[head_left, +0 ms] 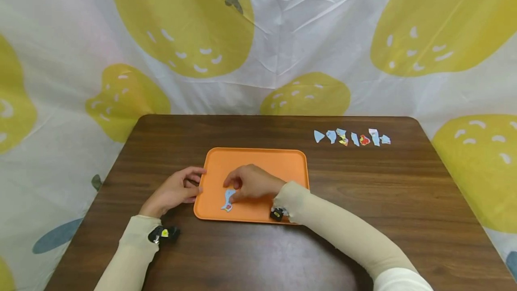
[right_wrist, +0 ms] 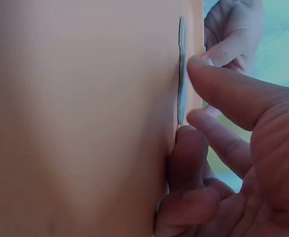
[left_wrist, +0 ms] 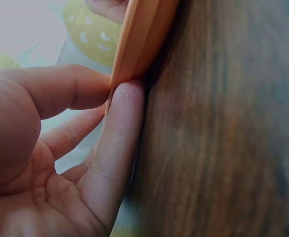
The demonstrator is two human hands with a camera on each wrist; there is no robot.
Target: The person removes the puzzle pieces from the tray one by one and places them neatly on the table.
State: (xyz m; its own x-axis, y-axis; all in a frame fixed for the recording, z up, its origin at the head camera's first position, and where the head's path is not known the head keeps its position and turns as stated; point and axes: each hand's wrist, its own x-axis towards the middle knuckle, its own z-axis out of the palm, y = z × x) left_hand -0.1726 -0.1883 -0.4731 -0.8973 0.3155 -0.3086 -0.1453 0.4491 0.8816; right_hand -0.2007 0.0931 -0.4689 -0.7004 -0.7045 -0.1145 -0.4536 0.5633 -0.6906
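Observation:
An orange tray [head_left: 262, 158] lies on the dark wooden table. My left hand [head_left: 171, 191] is at its left edge, thumb and fingertips gripping the rim [left_wrist: 149, 29]. Low on the tray's left side is a small, flat, light-blue paper or card cutout [head_left: 227, 200] with a red and yellow patch. The right wrist view shows it edge-on as a thin strip [right_wrist: 182, 74]. My right hand [head_left: 254, 183] is over the tray, fingers bent and apart. Its thumb is by the cutout's right edge and its index finger near the top; whether they press it is hard to tell.
At the back right of the table, several similar cutouts lie in a row, among them a pale-blue triangle [head_left: 318, 136], a red one [head_left: 365, 140] and a tall blue-white one [head_left: 374, 137]. A lemon-print cloth [head_left: 278, 35] hangs behind the table.

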